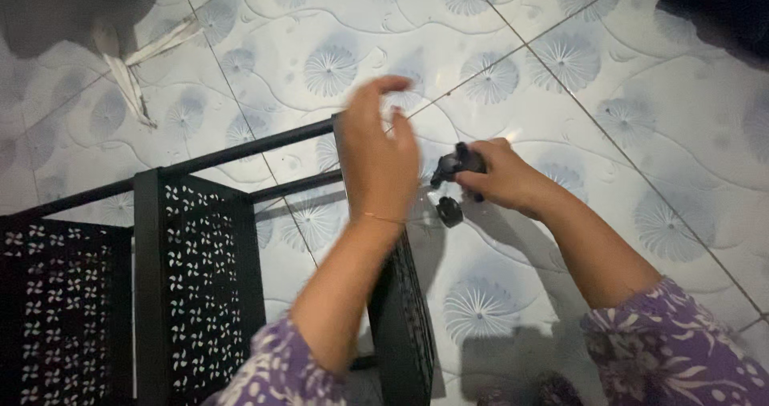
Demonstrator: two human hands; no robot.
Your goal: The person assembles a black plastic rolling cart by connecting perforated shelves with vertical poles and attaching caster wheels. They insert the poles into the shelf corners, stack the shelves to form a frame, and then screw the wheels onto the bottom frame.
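Observation:
A black metal rack [196, 270] with perforated patterned panels lies on the tiled floor, its thin bars running across the middle. My left hand [380, 154] hovers over the rack's upper corner, blurred, fingers curled and apart, holding nothing visible. My right hand [501, 174] grips a small black caster wheel [456, 166] just right of the rack's corner. A second small black caster [449, 211] shows just below it, beside the rack's panel edge [408, 310]. Both sleeves are purple with a white floral print.
The floor [609, 62] is pale tile with blue flower patterns. White strips of packing scrap [132, 78] lie at the upper left. Dark shadow covers the upper left and upper right corners.

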